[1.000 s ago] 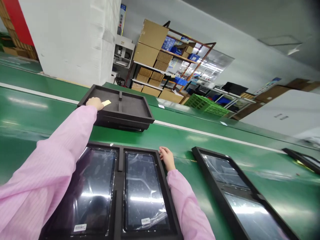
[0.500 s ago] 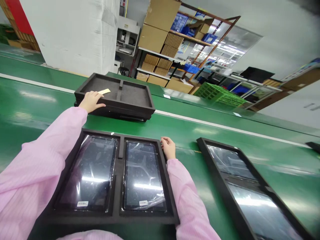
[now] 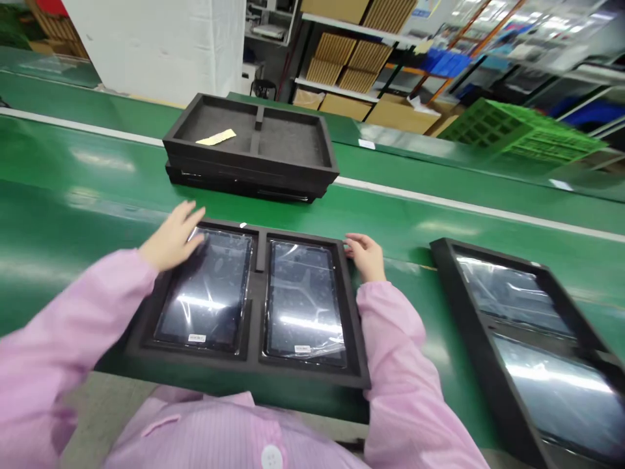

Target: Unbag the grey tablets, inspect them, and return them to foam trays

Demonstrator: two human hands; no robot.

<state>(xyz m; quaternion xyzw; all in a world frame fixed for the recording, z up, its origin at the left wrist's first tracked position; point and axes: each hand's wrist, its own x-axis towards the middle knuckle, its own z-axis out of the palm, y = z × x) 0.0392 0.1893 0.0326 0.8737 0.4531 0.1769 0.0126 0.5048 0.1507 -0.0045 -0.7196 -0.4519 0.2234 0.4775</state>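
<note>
Head view: we are recording the left hand moving away from the stacked foam trays and coming down over a black foam tray, its fingers spread wide and gripping nothing. They are hovering at or just above the upper edge of the left panel, and we cannot tell whether they are touching it. We are finding the right hand resting at that tray's right rim, its fingers loosely half-curled and holding nothing that we can see. We are observing two plastic-wrapped display panels lying side by side in the tray's compartments, the left panel under the left hand and the right panel just beside the right hand. We are also noting a pale yellow slip lying in the top tray of the stack, and a second black tray of wrapped panels lying to the right. All of these are sitting on a green conveyor belt. Farther off, we are seeing a green plastic crate and metal shelving.
</note>
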